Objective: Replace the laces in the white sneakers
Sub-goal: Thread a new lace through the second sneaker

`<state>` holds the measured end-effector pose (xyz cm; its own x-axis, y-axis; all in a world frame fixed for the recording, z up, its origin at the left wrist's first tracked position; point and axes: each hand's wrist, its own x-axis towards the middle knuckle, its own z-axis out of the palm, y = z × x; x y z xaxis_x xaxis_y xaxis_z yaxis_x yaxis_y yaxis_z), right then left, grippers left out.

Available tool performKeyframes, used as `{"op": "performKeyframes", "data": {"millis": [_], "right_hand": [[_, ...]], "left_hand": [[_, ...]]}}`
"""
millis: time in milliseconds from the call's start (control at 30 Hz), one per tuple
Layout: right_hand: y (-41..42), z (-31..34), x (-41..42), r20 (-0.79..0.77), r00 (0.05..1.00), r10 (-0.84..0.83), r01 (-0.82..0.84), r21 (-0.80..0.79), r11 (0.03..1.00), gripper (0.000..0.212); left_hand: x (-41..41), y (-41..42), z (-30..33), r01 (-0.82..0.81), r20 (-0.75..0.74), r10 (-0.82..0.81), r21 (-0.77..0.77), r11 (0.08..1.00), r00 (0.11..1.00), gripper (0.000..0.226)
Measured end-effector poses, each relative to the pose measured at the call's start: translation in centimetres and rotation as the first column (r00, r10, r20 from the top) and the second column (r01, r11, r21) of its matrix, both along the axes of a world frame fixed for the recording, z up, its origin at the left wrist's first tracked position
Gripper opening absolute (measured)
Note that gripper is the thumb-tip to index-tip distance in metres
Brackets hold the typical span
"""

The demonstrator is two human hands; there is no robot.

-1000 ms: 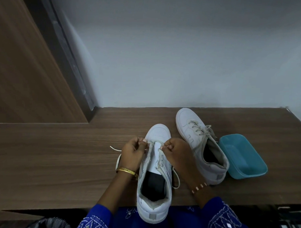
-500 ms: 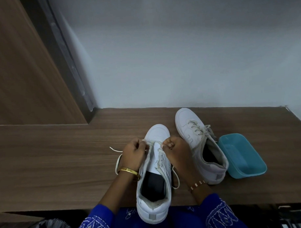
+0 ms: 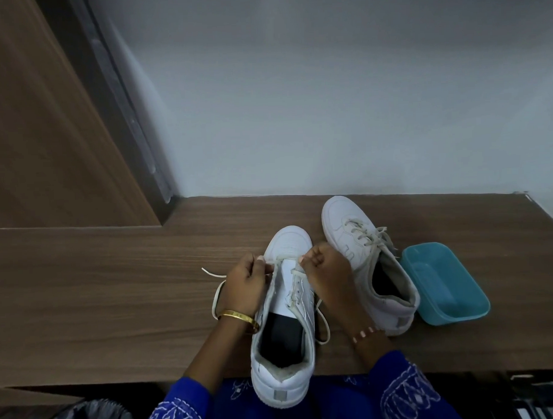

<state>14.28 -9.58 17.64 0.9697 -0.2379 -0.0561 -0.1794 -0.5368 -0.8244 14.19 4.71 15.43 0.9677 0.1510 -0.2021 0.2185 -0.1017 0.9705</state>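
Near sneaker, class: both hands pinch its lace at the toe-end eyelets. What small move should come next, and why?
Probably draw the lace taut and even across the near sneaker. The left hand and right hand each pinch a side at the lowest eyelets, while loose lace trails on the table to the left.

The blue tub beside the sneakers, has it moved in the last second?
No. The blue tub sits against the laced sneaker's heel side as before.
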Motion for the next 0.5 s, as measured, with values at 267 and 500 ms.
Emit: {"op": "performKeyframes", "data": {"millis": [267,500], "right_hand": [[2.5,-0.1,-2.4,0.099,0.987,0.129,-0.090,-0.330,0.940,0.013],[3.1,-0.5,-2.5,0.119,0.987,0.106,-0.052,-0.388,0.920,0.020]], "left_hand": [[-0.6,0.1,-0.3,-0.059,-0.039,0.051,-0.238,0.970,0.998,0.029],[-0.1,1.1,0.4,-0.077,-0.140,0.012,-0.466,0.882,0.990,0.033]]}}
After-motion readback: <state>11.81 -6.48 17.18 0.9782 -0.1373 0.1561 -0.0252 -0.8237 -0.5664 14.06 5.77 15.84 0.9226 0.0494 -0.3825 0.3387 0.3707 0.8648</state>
